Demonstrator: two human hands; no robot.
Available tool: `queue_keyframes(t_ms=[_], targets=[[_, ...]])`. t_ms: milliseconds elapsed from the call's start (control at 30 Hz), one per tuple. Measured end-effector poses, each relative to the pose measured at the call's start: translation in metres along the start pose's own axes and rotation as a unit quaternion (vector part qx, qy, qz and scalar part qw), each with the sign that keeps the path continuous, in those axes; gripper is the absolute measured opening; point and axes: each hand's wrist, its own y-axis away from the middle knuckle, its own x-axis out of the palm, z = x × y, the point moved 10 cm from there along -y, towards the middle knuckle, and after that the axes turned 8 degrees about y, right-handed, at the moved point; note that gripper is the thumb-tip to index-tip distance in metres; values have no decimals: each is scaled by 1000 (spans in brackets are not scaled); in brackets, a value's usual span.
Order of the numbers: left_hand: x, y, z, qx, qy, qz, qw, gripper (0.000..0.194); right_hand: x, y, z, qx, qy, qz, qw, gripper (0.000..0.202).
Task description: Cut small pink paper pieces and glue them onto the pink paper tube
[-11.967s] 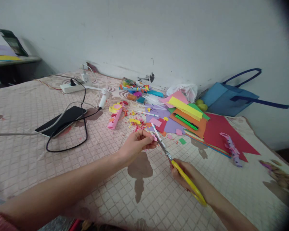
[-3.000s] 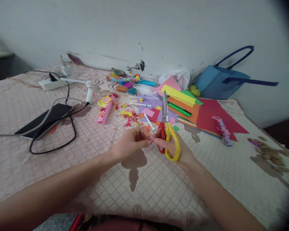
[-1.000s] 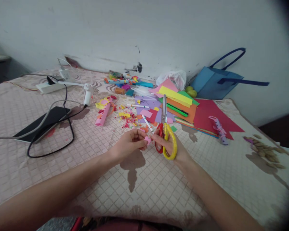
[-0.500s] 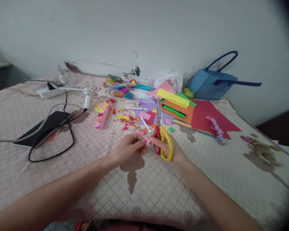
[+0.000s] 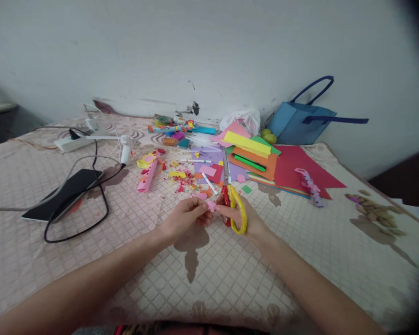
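Note:
My left hand [image 5: 189, 213] pinches a small pink paper cutout [image 5: 211, 205] with rounded lobes between thumb and fingers. Close beside it, my right hand [image 5: 240, 215] holds scissors [image 5: 238, 210] with one yellow and one red handle, blades pointing away from me. The right fingertips also meet the cutout's right edge. Just beyond the hands lie another pink paper piece [image 5: 199, 196], a white pen [image 5: 210, 184] and many small coloured scraps [image 5: 181, 177]. Fingers hide part of the cutout and of the red handle.
Coloured sheets [image 5: 300, 167] with a green cutter [image 5: 249, 163] lie at centre right. A blue bag [image 5: 295, 123] stands behind them. At left are a black device [image 5: 64, 193], cables and a power strip [image 5: 77, 140]. A pink paper roll [image 5: 149, 174] and peanuts [image 5: 375, 209] flank the middle.
The right fingertips have drawn slightly back from the cutout, which shows more of its lobed outline now. The view has shifted a little; both hands keep their grips.

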Motion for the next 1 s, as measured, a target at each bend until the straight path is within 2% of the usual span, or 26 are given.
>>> queue_keyframes(t_ms=[233, 400, 500, 667, 800, 900, 1000], targets=[[0, -3, 5, 0, 12, 12, 1000, 18, -8, -4, 4, -17, 10, -16, 1000, 20], [-7, -9, 5, 27, 5, 9, 1000, 21, -11, -8, 2, -46, -8, -17, 999, 25], [-5, -10, 3, 42, -18, 22, 999, 23, -6, -9, -4, -31, -2, -4, 999, 24], [-8, -7, 7, 1, -47, -4, 999, 30, 0, -6, -5, -9, 11, 3, 1000, 20], [-7, -9, 1, 20, -87, 5, 996, 27, 3, -6, -2, -2, 25, 18, 1000, 22], [-10, -13, -1, 32, -84, 10, 996, 23, -17, -11, 3, -32, 73, -25, 996, 23], [-13, -15, -1, 34, -84, 5, 996, 21, -61, -16, 4, -58, 169, -135, 975, 22]])
